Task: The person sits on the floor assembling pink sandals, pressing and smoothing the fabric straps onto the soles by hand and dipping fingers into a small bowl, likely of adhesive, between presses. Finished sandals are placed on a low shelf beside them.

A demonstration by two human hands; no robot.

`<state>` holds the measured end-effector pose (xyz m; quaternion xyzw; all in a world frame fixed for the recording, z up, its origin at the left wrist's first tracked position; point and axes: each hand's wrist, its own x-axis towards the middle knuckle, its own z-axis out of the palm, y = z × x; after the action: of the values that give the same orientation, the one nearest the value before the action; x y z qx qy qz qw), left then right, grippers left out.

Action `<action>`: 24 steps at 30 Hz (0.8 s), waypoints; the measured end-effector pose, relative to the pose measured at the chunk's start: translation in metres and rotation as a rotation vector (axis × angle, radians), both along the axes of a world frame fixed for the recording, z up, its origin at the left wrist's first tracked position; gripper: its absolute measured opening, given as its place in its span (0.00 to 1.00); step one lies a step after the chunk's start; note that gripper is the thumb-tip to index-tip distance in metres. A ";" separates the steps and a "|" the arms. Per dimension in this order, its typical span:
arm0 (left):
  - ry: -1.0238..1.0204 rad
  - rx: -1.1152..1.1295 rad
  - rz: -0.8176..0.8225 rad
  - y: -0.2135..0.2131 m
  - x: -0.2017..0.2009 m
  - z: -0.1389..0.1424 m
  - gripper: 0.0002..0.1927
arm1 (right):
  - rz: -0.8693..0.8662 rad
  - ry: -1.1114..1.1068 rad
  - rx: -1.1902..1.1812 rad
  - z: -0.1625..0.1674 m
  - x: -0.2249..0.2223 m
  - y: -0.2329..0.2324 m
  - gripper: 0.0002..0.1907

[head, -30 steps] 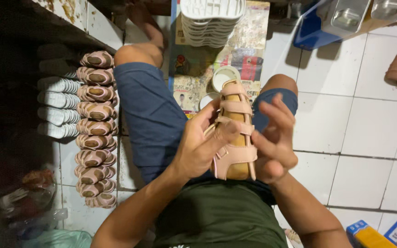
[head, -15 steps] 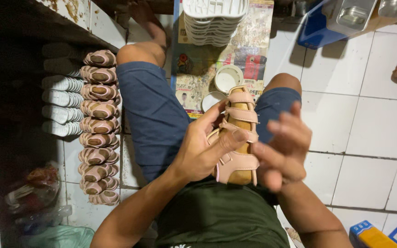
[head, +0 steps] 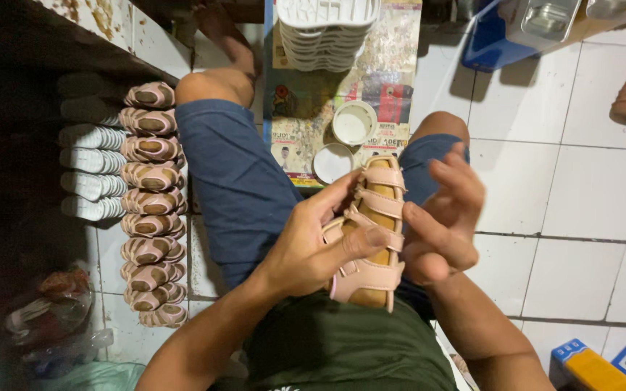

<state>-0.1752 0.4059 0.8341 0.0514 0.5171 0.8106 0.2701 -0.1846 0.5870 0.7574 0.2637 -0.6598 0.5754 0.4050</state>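
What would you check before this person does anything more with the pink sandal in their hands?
1. Left hand grips the pink sandal, thumb pressed on a strap: ok.
2. Right hand holds the sandal: not ok; its fingers are spread beside the sandal, and contact cannot be told.
3. Sandal over the lap, not the tiled floor: ok.
4. Two white round lids on the printed sheet, apart from the hands: ok.
5. Row of finished sandals lined up to the left, out of the way: ok.
6. Straps fully stuck down: cannot tell.
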 end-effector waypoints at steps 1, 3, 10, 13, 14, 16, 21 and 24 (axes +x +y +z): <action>-0.011 0.010 -0.003 -0.001 0.000 0.003 0.39 | -0.028 0.058 -0.017 0.002 -0.002 0.000 0.35; -0.017 0.024 -0.002 -0.002 -0.001 0.011 0.40 | 0.011 0.034 -0.003 0.006 -0.004 0.000 0.35; 0.070 -0.016 -0.007 -0.007 -0.009 0.033 0.43 | 0.074 -0.039 -0.063 0.020 -0.003 -0.003 0.35; 0.099 -0.062 -0.025 -0.010 -0.009 0.039 0.43 | 0.074 -0.134 -0.007 0.026 -0.004 -0.004 0.33; 0.110 -0.070 -0.025 -0.011 -0.009 0.041 0.43 | 0.045 -0.092 -0.005 0.028 -0.005 -0.004 0.34; 0.150 -0.114 -0.025 -0.013 -0.008 0.044 0.42 | -0.012 -0.021 -0.006 0.032 -0.006 -0.005 0.34; 0.158 -0.151 -0.039 -0.015 -0.008 0.050 0.43 | -0.051 -0.021 -0.046 0.037 -0.003 -0.005 0.35; 0.327 -0.263 -0.042 -0.014 -0.009 0.053 0.44 | 0.073 -0.108 -0.070 0.039 0.001 -0.003 0.32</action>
<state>-0.1842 0.3922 0.8868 0.1575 0.6541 0.7112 0.2036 -0.1840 0.5838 0.7960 0.2419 -0.6502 0.6257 0.3567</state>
